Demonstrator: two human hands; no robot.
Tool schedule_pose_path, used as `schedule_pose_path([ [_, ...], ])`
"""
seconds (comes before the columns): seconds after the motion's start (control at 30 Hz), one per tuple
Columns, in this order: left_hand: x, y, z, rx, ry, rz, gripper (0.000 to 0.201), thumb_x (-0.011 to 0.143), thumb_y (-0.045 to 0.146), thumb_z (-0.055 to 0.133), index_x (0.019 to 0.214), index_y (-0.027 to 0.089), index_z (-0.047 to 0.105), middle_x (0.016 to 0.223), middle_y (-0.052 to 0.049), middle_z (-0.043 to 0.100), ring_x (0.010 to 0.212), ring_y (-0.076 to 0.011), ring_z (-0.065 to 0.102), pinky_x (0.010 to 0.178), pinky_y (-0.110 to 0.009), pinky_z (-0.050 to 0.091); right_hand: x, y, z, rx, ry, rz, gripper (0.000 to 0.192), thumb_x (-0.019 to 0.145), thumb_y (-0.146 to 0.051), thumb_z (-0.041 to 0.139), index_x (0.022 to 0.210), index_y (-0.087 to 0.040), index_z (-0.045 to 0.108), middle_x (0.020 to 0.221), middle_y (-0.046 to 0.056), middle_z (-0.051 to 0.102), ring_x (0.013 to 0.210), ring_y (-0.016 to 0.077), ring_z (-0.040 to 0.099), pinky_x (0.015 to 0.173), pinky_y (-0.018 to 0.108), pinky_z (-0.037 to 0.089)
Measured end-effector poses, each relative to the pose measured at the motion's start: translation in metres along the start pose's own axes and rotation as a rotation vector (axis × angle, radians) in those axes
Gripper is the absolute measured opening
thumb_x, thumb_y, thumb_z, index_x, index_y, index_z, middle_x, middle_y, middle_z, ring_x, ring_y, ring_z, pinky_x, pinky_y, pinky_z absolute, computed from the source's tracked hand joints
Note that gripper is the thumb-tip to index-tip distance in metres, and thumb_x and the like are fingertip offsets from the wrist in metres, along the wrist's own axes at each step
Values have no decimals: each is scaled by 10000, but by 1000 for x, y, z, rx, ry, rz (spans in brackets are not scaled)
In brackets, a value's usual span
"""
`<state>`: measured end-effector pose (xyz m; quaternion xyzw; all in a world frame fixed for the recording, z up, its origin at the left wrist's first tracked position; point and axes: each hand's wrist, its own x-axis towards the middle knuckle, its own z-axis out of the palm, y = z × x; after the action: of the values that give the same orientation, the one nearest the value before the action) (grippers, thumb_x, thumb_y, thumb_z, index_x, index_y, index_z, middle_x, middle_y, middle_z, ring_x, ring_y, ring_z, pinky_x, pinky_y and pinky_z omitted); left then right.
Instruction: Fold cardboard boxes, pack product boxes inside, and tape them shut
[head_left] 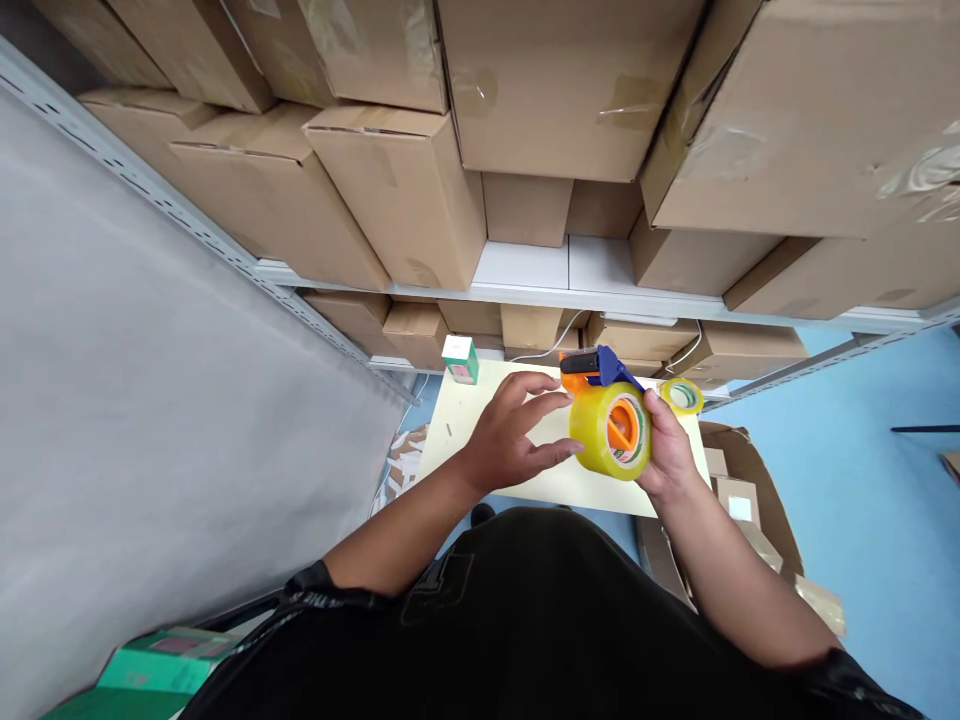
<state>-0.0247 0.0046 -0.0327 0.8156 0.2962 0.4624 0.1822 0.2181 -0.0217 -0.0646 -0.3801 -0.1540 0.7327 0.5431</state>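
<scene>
A fat roll of yellowish clear tape (611, 430) sits in a blue and orange tape dispenser (600, 368), held above a small pale yellow table (465, 440). My right hand (667, 450) grips the dispenser and roll from the right side. My left hand (517, 432) has its fingers spread, the fingertips touching the roll's left face. A second, thinner tape roll (682, 396) lies on the table just behind my right hand. A small green and white box (460, 358) stands at the table's far left corner.
Metal shelving (540, 290) stacked with many cardboard boxes (397, 190) rises ahead. A grey wall (135, 380) is at the left. An open carton (742, 500) with packets stands on the blue floor at the right. Green boxes (150, 665) lie at lower left.
</scene>
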Motion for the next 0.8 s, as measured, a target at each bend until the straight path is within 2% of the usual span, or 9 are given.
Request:
schedule_pose_path([
  [0.1, 2, 4, -1, 92, 8, 80, 244, 977, 446, 706, 1135, 261, 720, 1210, -101, 692, 1168, -265, 659, 1028, -493, 551, -3, 6, 8, -41, -20, 39, 483, 819, -641, 762, 1112, -258, 745, 1076, 64, 831, 1231, 350, 715, 1059, 512, 588],
  [0.17, 3, 6, -3, 97, -8, 99, 143, 1024, 353, 632, 1079, 254, 718, 1170, -87, 715, 1169, -247, 666, 1031, -481, 552, -5, 12, 11, -89, -28, 64, 531, 834, -698, 705, 1120, -253, 741, 1101, 89, 823, 1257, 368, 697, 1051, 535, 585],
  [0.27, 5, 10, -6, 85, -38, 83, 161, 1060, 275, 530, 1039, 231, 684, 1145, -95, 729, 1150, -232, 678, 1014, -454, 560, -7, 23, 11, -140, -34, 84, 587, 844, -762, 633, 1120, -254, 737, 1118, 112, 814, 1257, 385, 691, 1030, 556, 586],
  [0.43, 12, 13, -7, 144, -80, 35, 191, 1076, 271, 464, 1044, 212, 643, 1129, -113, 702, 1083, -232, 667, 981, -423, 555, -7, 34, 5, -133, -47, 101, 605, 833, -776, 626, 1119, -255, 736, 1131, 109, 813, 1215, 375, 711, 1017, 535, 586],
  [0.63, 23, 15, -7, 51, -88, -112, 193, 1086, 288, 447, 1003, 208, 602, 1073, -98, 640, 1089, -217, 630, 962, -372, 546, -6, 36, -5, -109, -72, 143, 633, 846, -795, 597, 1135, -254, 753, 1140, 113, 812, 1207, 376, 713, 1022, 545, 577],
  [0.8, 33, 12, -7, 112, -172, -138, 219, 1092, 289, 424, 971, 205, 587, 1071, -97, 611, 1043, -218, 615, 937, -366, 538, -6, 36, -11, -119, -64, 184, 648, 843, -803, 600, 1118, -238, 759, 1082, 125, 820, 1170, 379, 729, 1016, 550, 578],
])
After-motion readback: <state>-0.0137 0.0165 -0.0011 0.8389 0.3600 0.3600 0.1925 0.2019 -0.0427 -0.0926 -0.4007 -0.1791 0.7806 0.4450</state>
